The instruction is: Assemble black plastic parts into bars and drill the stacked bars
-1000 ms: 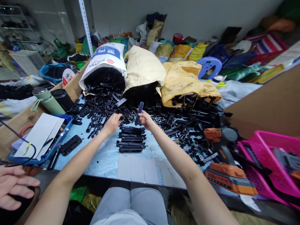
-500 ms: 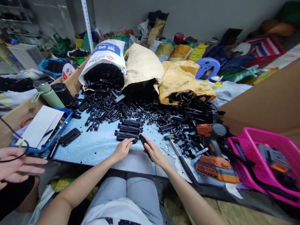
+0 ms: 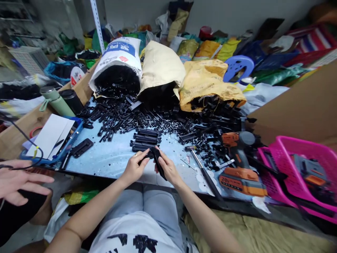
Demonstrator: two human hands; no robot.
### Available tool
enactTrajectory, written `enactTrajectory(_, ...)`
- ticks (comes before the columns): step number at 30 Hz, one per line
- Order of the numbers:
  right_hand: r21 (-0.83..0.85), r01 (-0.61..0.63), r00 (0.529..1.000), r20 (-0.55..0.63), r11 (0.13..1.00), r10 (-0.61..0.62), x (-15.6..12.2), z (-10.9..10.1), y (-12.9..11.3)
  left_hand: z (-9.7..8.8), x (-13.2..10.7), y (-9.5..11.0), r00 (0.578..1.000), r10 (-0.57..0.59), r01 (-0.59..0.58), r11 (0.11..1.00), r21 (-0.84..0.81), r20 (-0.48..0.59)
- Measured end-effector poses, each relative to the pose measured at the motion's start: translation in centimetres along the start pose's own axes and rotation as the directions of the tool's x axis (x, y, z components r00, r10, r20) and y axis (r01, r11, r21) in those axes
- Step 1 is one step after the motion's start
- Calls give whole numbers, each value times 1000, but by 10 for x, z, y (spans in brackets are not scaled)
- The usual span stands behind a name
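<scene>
Your left hand [image 3: 133,169] and right hand [image 3: 170,169] meet at the near edge of the table [image 3: 110,162]. Both sets of fingers are clamped on a black plastic strip [image 3: 158,164], just near of the stacked pieces [image 3: 145,138]. Judged a fitting step; the next move calls for square alignment.

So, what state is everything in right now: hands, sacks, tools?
Left hand, closed on the upper end of the black plastic strip.
Right hand, closed around the same strip.
White sack, on its side, mouth open, black parts spilling out.
Yellow sack, on its side, open, parts spilling.
Cordless drill, lying on the table, untouched.
Green flask, capped.
Pink basket, upright, holding tools.
</scene>
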State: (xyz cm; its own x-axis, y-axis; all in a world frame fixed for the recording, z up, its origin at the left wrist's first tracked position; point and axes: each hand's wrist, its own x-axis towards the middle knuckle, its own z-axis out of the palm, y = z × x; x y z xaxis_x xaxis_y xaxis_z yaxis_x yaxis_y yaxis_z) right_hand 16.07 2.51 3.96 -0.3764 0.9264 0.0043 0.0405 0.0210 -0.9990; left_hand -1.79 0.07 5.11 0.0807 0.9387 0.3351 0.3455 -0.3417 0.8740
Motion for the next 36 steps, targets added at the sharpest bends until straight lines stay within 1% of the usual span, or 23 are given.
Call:
enactTrajectory(2, -32, 20, 998, 52, 999, -18, 1, -4, 0, 3, -6, 5, 1000, 11, -10, 998, 60, -12)
enactTrajectory(6, -190, 146, 983, 142, 971, -120, 0, -5, 3, 7, -10, 11, 999, -22, 31, 975, 221, -45)
enactTrajectory(9, -249, 194, 947, 300, 949, -115, -12, 14, 12, -1, 4, 16, 984, -30, 73, 967, 242, -176)
enactTrajectory(11, -224, 150, 937, 342, 963, -66, -23, 27, 20, -12, 17, 21, 965, -13, 64, 981, 186, -262)
enactTrajectory(12, -200, 102, 951, 306, 975, -37, -26, 31, 23, -18, 21, 24, 957, 0, 45, 988, 148, -289)
enactTrajectory(14, -110, 2, 986, 164, 994, 16, -26, 31, 24, -28, 24, 29, 957, 4, 16, 998, 68, -290)
enactTrajectory(16, 38, -86, 995, 52, 996, 84, -16, 23, 17, -35, 21, 29, 981, -48, 41, 998, -41, -187)
enactTrajectory(18, 215, -196, 980, 70, 957, 185, 0, 17, 6, -43, 17, 23, 982, -181, 164, 954, -250, -49)
enactTrajectory(19, 294, -260, 965, 121, 920, 234, 10, 17, 0, -50, 16, 18, 962, -273, 244, 886, -394, -18)
enactTrajectory(20, 354, -320, 945, 182, 879, 271, 19, 19, -6, -60, 16, 11, 927, -375, 298, 777, -554, -27)
enactTrajectory(21, 397, -360, 929, 237, 844, 284, 29, 23, -10, -73, 17, 4, 872, -485, 298, 637, -711, -69)
enactTrajectory(22, 422, -375, 920, 282, 826, 274, 39, 28, -14, -90, 18, -3, 797, -591, 231, 492, -839, -127)
enactTrajectory(23, 433, -364, 919, 308, 824, 245, 49, 33, -17, -109, 18, -10, 705, -685, 119, 370, -921, -184)
enactTrajectory(24, 438, -331, 927, 314, 836, 203, 58, 39, -19, -129, 17, -16, 623, -749, -2, 287, -958, -226)
enactTrajectory(25, 439, -288, 937, 312, 851, 156, 68, 45, -20, -149, 14, -21, 567, -786, -90, 238, -967, -246)
enactTrajectory(27, 444, -202, 955, 288, 873, 75, 89, 54, -24, -180, 6, -25, 501, -808, -200, 242, -950, -311)
enactTrajectory(28, 448, -171, 962, 270, 878, 49, 99, 57, -28, -189, 3, -25, 481, -800, -213, 289, -933, -358)
enactTrajectory(30, 453, -138, 969, 245, 881, 25, 115, 62, -42, -193, 2, -20, 449, -745, -184, 464, -867, -493)
enactTrajectory(31, 456, -126, 972, 236, 881, 17, 121, 65, -51, -187, 4, -16, 459, -693, -133, 566, -814, -557)
enactTrajectory(32, 457, -110, 974, 225, 883, 5, 125, 68, -60, -177, 7, -12, 505, -629, -61, 657, -751, -591)
enactTrajectory(34, 421, -63, 981, 195, 905, -23, 125, 74, -73, -145, 16, -4, 674, -498, 96, 792, -603, -546)
enactTrajectory(35, 379, -43, 983, 184, 924, -29, 122, 77, -77, -127, 19, -1, 760, -441, 158, 838, -522, -478)
enactTrajectory(36, 330, -32, 984, 173, 944, -27, 117, 78, -77, -107, 22, 3, 827, -390, 197, 876, -441, -406)
